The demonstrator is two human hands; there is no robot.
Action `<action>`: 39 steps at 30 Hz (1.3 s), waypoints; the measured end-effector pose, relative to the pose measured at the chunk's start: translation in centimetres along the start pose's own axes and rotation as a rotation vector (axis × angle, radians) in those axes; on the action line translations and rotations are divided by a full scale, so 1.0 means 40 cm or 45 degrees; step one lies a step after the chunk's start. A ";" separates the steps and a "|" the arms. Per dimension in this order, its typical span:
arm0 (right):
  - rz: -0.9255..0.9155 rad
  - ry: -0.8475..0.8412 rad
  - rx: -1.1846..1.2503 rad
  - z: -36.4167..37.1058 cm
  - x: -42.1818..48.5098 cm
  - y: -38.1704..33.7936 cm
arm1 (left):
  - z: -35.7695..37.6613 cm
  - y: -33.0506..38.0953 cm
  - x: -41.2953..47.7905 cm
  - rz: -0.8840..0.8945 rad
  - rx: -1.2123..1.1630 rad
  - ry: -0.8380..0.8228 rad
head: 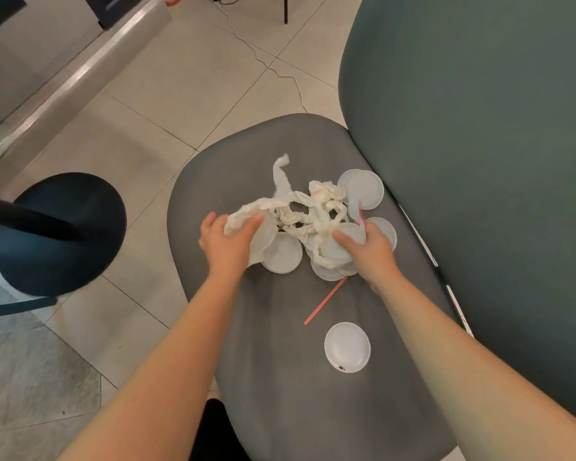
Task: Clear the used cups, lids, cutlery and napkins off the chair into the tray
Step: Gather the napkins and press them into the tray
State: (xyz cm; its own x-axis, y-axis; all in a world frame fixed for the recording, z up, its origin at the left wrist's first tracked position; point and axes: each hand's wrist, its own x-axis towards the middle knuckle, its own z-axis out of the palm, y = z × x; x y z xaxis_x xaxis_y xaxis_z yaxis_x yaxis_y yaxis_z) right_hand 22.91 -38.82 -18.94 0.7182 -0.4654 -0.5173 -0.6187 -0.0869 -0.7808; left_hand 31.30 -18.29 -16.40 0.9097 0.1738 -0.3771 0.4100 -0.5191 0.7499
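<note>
Both hands are down on the grey chair seat (pixel 280 361), in among a heap of white lids (pixel 282 253) and twisted paper napkins (pixel 308 207). The left hand (pixel 225 242) has its fingers curled round a bunch of napkin and a lid beneath it; the right hand (pixel 371 244) grips napkin and lids together — a red straw (pixel 359 211) sticks up beside it. Nearer the person, a second straw (pixel 325 301) and a lone lid (pixel 346 347) lie apart on the seat.
</note>
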 end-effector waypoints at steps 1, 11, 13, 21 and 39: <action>0.014 -0.017 -0.205 0.014 0.018 -0.008 | 0.018 -0.001 0.008 0.011 0.023 -0.011; -0.147 -0.026 -0.440 0.087 0.057 -0.020 | 0.094 -0.025 0.022 0.016 0.272 -0.161; -0.123 -0.131 -0.474 0.092 0.058 -0.022 | 0.092 -0.018 0.029 0.057 0.367 -0.262; 0.007 -0.232 -0.026 0.096 0.031 -0.035 | 0.105 -0.004 0.019 -0.008 0.319 -0.603; 0.280 -0.049 0.459 0.122 -0.014 -0.045 | 0.126 0.007 -0.061 -0.237 -0.393 -0.716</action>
State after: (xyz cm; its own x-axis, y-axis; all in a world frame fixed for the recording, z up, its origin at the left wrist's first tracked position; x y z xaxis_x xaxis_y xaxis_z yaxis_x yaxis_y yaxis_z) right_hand 25.17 -34.09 -18.94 0.5974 -0.4044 -0.6925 -0.6125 0.3273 -0.7195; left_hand 28.86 -23.08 -18.02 0.6835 -0.2690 -0.6786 0.6329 -0.2449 0.7345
